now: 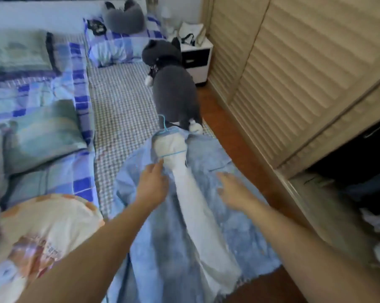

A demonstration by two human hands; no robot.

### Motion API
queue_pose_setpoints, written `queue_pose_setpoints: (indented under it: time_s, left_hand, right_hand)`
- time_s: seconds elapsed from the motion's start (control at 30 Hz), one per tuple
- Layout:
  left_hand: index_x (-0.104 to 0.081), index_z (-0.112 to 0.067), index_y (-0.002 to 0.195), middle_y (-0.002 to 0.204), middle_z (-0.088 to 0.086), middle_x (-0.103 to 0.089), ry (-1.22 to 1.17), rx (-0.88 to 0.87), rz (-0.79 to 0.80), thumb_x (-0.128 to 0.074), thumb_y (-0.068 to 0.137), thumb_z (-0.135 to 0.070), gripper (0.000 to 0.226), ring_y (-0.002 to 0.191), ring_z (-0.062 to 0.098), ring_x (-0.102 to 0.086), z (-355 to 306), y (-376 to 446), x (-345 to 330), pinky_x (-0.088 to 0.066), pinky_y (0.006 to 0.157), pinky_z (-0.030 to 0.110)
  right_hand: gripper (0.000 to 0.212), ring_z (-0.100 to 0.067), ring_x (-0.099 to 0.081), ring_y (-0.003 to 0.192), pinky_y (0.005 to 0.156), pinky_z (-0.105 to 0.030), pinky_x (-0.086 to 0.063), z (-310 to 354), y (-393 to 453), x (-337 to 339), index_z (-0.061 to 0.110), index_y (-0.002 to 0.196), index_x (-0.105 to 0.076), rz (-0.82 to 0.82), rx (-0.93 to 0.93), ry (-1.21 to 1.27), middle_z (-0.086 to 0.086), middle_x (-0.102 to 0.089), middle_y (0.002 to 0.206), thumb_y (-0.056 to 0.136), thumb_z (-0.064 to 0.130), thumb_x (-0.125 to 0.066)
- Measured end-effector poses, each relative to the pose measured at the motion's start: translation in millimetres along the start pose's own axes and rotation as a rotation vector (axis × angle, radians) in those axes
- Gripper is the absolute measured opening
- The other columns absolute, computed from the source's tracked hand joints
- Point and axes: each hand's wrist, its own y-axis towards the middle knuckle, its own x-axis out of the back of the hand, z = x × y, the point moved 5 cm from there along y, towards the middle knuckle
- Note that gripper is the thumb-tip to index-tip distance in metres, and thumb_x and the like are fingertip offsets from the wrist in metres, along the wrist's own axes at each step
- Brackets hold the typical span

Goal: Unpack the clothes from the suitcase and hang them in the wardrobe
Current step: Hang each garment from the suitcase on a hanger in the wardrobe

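Both forearms bare, no sleeves, no watch/rings (left hand [152,186], right hand [234,193]).

Two plush cats [173,84] [123,16], one hanger [165,132], one jacket [206,226].
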Motion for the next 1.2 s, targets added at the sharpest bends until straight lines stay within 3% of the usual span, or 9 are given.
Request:
queue_pose_setpoints:
  time_s: [0.17,0.4,0.53,0.63,0.8,0.93,1.03,1.13,1.2]
  left_hand:
    - [-0.047,-0.012,0.149,0.141,0.014,-0.049,-0.222,0.364,0.43,-0.057,0.094,-0.006,0.056,0.125,0.031,-0.056,105.8,-146.7,-133.2,-0.042,0.109,0.034]
    - [-0.057,-0.023,0.136,0.126,0.007,-0.06,-0.082,0.343,0.608,-0.051,0.094,-0.014,0.043,0.116,0.027,-0.059,113.4,-219.4,-157.9,-0.045,0.1,0.034]
    - [-0.071,-0.026,0.114,0.113,-0.002,-0.073,-0.114,0.427,0.588,-0.054,0.097,-0.017,0.026,0.111,0.021,-0.066,102.3,-228.8,-163.2,-0.047,0.095,0.027]
    - [-0.072,-0.026,0.109,0.108,-0.003,-0.072,-0.222,0.518,0.517,-0.059,0.098,-0.017,0.019,0.11,0.017,-0.066,94.4,-244.3,-188.4,-0.043,0.089,0.02]
    - [-0.058,-0.025,0.085,0.083,-0.011,-0.061,-0.307,0.695,0.132,-0.065,0.094,-0.02,0.013,0.086,0.017,-0.061,86.3,-264.5,-238.5,-0.038,0.074,0.026]
    - [-0.052,-0.019,0.1,0.105,-0.001,-0.051,-0.282,0.715,-0.091,-0.072,0.091,-0.033,0.026,0.091,0.015,-0.049,87.3,-260.0,-269.1,-0.04,0.082,0.031]
    - [-0.052,-0.011,0.11,0.113,0.011,-0.049,-0.1,0.725,-0.025,-0.071,0.089,-0.044,0.043,0.104,0.033,-0.053,97.1,-253.7,-297.3,-0.049,0.088,0.048]
    - [-0.054,-0.003,0.1,0.109,0.022,-0.051,0.032,0.681,0.005,-0.067,0.092,-0.033,0.034,0.104,0.047,-0.055,97.9,-247.8,-306.7,-0.05,0.079,0.054]
    - [-0.054,-0.006,0.095,0.107,0.017,-0.052,-0.037,0.706,-0.027,-0.061,0.093,-0.025,0.02,0.104,0.043,-0.054,95.5,-246.9,-300.4,-0.048,0.08,0.05]
  right_hand:
    - [0.059,-0.026,-0.042,0.138,0.112,-0.034,-0.035,-95.0,-92.4,-151.3,0.019,0.149,-0.039,0.294,-0.145,0.048,-0.004,-0.044,0.149,0.094,0.021,-0.058]
    - [0.04,-0.023,-0.051,0.127,0.102,-0.028,-0.04,-120.0,-147.3,-154.0,0.015,0.138,-0.052,0.275,-0.207,0.025,-0.004,-0.053,0.134,0.099,0.012,-0.05]
    - [0.026,-0.026,-0.057,0.115,0.087,-0.027,-0.04,-127.6,-134.3,-156.7,0.006,0.12,-0.061,0.191,-0.224,0.022,-0.01,-0.061,0.119,0.097,0.008,-0.05]
    - [0.031,-0.028,-0.057,0.113,0.094,-0.037,-0.048,-132.2,-109.4,-169.6,0.01,0.121,-0.061,0.069,-0.099,-0.021,-0.008,-0.061,0.118,0.091,0.007,-0.056]
    - [0.048,-0.038,-0.053,0.108,0.088,-0.05,-0.05,-154.8,-60.8,-208.7,0.008,0.115,-0.06,-0.059,0.078,-0.22,-0.014,-0.058,0.114,0.073,0.023,-0.078]
    - [0.038,-0.035,-0.053,0.101,0.076,-0.048,-0.05,-163.1,-40.3,-222.8,0.011,0.104,-0.057,-0.151,0.131,-0.328,-0.012,-0.056,0.104,0.073,0.021,-0.075]
    - [0.024,-0.04,-0.057,0.092,0.071,-0.046,-0.047,-170.1,-32.3,-213.6,0.006,0.094,-0.062,-0.223,0.119,-0.154,-0.016,-0.059,0.095,0.071,0.001,-0.067]
    - [0.004,-0.034,-0.06,0.083,0.066,-0.039,-0.042,-180.6,-34.7,-189.4,0.009,0.088,-0.064,-0.174,-0.01,0.123,-0.009,-0.064,0.085,0.089,0.007,-0.06]
    - [0.01,-0.027,-0.061,0.074,0.062,-0.037,-0.042,-179.5,-48.8,-167.8,0.011,0.083,-0.064,-0.114,-0.052,0.252,-0.003,-0.064,0.075,0.092,0.014,-0.064]
